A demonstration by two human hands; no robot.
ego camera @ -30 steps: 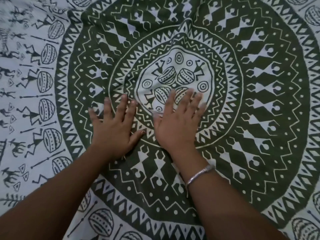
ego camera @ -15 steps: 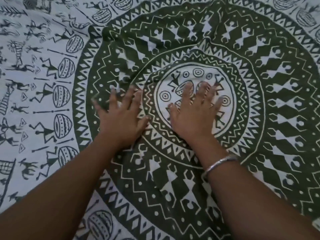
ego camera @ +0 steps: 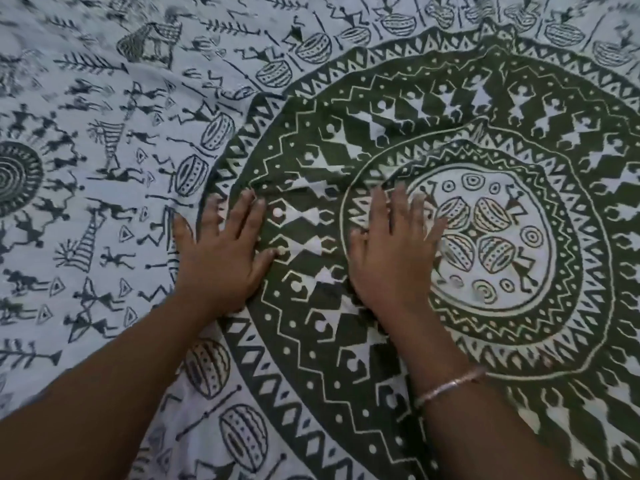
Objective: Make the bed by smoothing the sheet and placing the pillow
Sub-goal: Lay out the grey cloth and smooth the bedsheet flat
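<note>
We had our left hand (ego camera: 218,261) and right hand (ego camera: 391,261) flat on the sheet (ego camera: 104,98), grips unclenched with fingers straight, a fold (ego camera: 294,187) just beyond the left hand.

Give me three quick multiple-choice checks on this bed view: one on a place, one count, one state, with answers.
1. Where does the right hand lie on the green-and-white printed fabric sheet?
A. on the white field of black figures
B. off the sheet
C. at the left rim of the white central circle

2. How many oval drum shapes are printed inside that circle?
A. two
B. four
C. seven

3. How do the left hand and the right hand meet the sheet?
A. flat, fingers spread
B. both bunching cloth in fists
C. both lifted clear

Answers: 1 C, its fingers overlap the ring around the circle. 2 B, two pairs of drums show. 3 A, both palms lie down on the cloth.
</note>
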